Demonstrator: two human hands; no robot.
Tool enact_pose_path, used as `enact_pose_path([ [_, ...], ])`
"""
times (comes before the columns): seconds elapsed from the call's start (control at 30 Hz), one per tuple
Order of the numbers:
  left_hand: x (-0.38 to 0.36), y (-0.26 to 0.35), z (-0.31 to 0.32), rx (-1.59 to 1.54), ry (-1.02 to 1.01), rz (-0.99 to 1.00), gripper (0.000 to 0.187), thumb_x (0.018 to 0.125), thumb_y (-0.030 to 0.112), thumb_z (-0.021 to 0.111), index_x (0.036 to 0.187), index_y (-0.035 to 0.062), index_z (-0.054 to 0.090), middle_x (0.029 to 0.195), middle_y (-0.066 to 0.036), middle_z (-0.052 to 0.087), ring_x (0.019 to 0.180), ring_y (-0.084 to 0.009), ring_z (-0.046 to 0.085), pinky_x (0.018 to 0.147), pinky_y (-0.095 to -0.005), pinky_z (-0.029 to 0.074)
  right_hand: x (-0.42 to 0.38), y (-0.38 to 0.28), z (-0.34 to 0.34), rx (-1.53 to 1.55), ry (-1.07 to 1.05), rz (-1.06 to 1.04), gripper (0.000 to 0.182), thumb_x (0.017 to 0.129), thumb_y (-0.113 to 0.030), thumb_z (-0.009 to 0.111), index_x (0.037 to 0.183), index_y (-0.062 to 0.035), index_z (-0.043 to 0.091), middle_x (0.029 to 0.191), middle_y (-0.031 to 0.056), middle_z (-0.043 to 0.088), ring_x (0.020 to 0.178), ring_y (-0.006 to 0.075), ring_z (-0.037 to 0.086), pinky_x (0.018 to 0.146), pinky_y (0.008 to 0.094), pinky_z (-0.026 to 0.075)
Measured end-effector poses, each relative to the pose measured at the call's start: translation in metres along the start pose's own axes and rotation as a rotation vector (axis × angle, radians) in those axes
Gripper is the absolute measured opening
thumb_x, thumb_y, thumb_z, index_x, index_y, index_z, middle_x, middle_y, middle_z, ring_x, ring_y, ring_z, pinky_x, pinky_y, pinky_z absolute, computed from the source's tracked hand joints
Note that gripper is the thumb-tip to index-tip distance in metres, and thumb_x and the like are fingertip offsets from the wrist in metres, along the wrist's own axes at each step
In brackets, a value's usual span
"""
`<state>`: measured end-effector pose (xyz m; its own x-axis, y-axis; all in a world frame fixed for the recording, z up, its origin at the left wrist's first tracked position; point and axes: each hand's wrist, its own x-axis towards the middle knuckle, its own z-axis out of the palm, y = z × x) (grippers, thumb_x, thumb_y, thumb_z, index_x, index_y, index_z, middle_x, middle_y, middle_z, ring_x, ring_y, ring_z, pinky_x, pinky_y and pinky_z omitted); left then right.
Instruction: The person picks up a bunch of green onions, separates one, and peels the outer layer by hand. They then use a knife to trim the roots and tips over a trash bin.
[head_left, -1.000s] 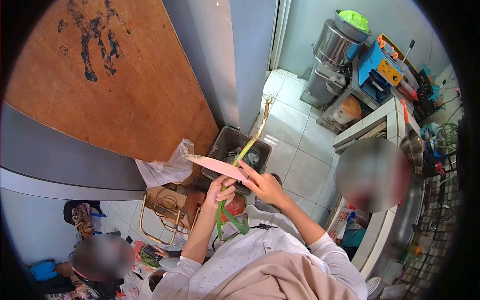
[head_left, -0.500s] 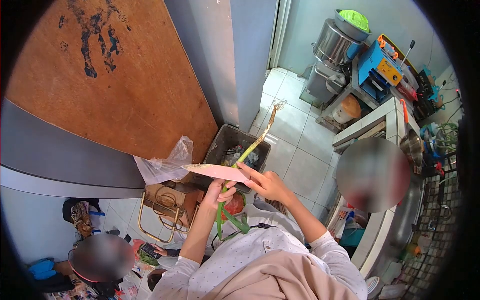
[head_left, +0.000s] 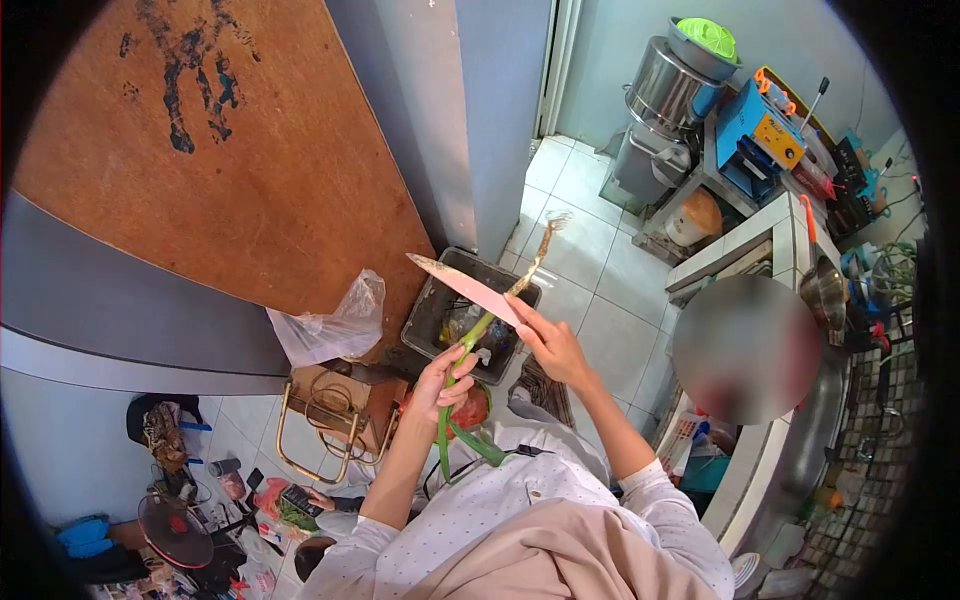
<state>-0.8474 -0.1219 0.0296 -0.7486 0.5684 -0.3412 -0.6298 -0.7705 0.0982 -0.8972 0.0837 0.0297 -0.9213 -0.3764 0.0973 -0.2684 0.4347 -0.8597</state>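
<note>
1. While fingers of left hand (head_left: 440,385) wrap tightly round green onion (head_left: 477,330) at near edge of bin (head_left: 425,318), right hand (head_left: 553,350) clamps knife (head_left: 465,287), fingers closed.
2. Blade, onion's middle: seen over bin.
3. Plastic bag (head_left: 335,328): just left of bin.
4. Steel pot (head_left: 662,85): well beyond bin.

At one o'clock, a lime-green colander (head_left: 706,38) sits in a grey basin (head_left: 700,64) above a stainless-steel pot (head_left: 664,88). At two, a blue-and-yellow machine (head_left: 742,118) stands, with an orange-lidded tub (head_left: 694,220) lower down. A metal pan (head_left: 827,292) with an orange handle lies at three, an electric fan (head_left: 176,531) at eight; at nine, a translucent plastic bag (head_left: 340,328) overlaps the black-stained wooden panel (head_left: 285,190) at ten.
</note>
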Motion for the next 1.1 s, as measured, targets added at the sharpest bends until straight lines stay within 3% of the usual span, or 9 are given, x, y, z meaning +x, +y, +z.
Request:
enact_pose_path([
  [0.17,0.006,0.000,-0.017,-0.120,-0.040,-0.027,0.025,0.093,0.022,0.035,0.078,0.0028,0.040,0.057,-0.001,0.033,0.033,-0.0059,0.029,0.023,-0.0157,0.027,-0.004,-0.008,-0.003,0.120,-0.175,-0.083,0.053,0.085,-0.029,0.045,0.135,-0.0204,0.029,0.077,0.0156,0.060,0.052,0.0281,0.055,0.056,0.0353,0.044],
  [0.3,0.004,-0.002,-0.013,-0.033,0.000,0.003,0.029,0.091,0.028,0.040,0.077,0.0026,0.041,0.058,0.000,0.036,0.033,-0.0053,0.029,0.023,-0.0148,0.025,-0.004,-0.019,-0.003,-0.017,-0.418,-0.025,0.053,0.086,-0.032,0.042,0.136,-0.0236,0.025,0.062,0.0148,0.057,0.045,0.0283,0.050,0.051,0.0375,0.043],
  [0.4,0.003,0.000,-0.006,0.121,0.139,0.031,0.031,0.091,0.028,0.040,0.073,0.0036,0.042,0.057,0.000,0.035,0.033,-0.0048,0.028,0.023,-0.0145,0.024,-0.003,-0.019,-0.004,-0.113,-0.398,-0.055,0.051,0.087,-0.034,0.041,0.135,-0.0259,0.026,0.052,0.0147,0.051,0.042,0.0289,0.048,0.048,0.0387,0.042],
  [0.47,0.004,0.003,-0.022,0.156,-0.015,-0.009,0.025,0.090,0.027,0.043,0.095,0.0029,0.046,0.065,-0.001,0.038,0.037,-0.0051,0.031,0.024,-0.0147,0.024,-0.003,-0.016,-0.005,-0.163,-0.401,-0.072,0.049,0.087,-0.037,0.040,0.134,-0.0275,0.029,0.048,0.0147,0.047,0.040,0.0293,0.048,0.047,0.0395,0.042],
  [0.57,0.000,0.002,-0.001,0.300,0.162,-0.041,0.023,0.091,0.023,0.038,0.083,0.0022,0.044,0.058,0.000,0.034,0.032,-0.0041,0.027,0.023,-0.0141,0.022,-0.006,-0.006,-0.001,-0.212,-0.353,-0.144,0.046,0.087,-0.036,0.041,0.132,-0.0270,0.034,0.049,0.0145,0.048,0.041,0.0292,0.048,0.046,0.0386,0.042],
  [0.7,0.003,-0.001,0.000,0.328,0.179,-0.024,0.021,0.091,0.020,0.037,0.087,0.0012,0.045,0.059,0.000,0.035,0.032,-0.0044,0.027,0.023,-0.0143,0.021,-0.010,-0.009,0.000,-0.235,-0.311,-0.153,0.044,0.087,-0.035,0.041,0.130,-0.0268,0.037,0.048,0.0142,0.048,0.041,0.0290,0.049,0.045,0.0379,0.041],
  [0.9,0.003,0.000,0.003,0.408,0.124,0.011,0.017,0.090,0.016,0.038,0.104,0.0074,0.043,0.062,0.000,0.038,0.033,-0.0061,0.029,0.024,-0.0164,0.020,-0.006,-0.003,0.002,-0.089,-0.197,0.000,0.041,0.087,-0.030,0.043,0.128,-0.0222,0.041,0.067,0.0157,0.059,0.051,0.0292,0.057,0.052,0.0353,0.045],
  [1.0,0.003,0.000,-0.002,0.349,0.124,0.033,0.018,0.090,0.016,0.037,0.106,0.0080,0.042,0.061,0.000,0.038,0.033,-0.0063,0.029,0.024,-0.0165,0.021,-0.005,0.011,0.006,0.149,-0.008,-0.020,0.041,0.088,-0.028,0.044,0.127,-0.0165,0.042,0.096,0.0131,0.062,0.068,0.0207,0.061,0.066,0.0306,0.045],
  [1.1,0.004,0.003,-0.010,0.263,0.082,0.042,0.022,0.091,0.016,0.036,0.111,0.0087,0.041,0.060,0.000,0.036,0.033,-0.0064,0.028,0.023,-0.0168,0.022,-0.002,0.010,0.000,0.219,0.061,0.033,0.040,0.089,-0.026,0.042,0.127,-0.0137,0.042,0.082,0.0067,0.063,0.061,0.0154,0.055,0.061,0.0274,0.043],
])
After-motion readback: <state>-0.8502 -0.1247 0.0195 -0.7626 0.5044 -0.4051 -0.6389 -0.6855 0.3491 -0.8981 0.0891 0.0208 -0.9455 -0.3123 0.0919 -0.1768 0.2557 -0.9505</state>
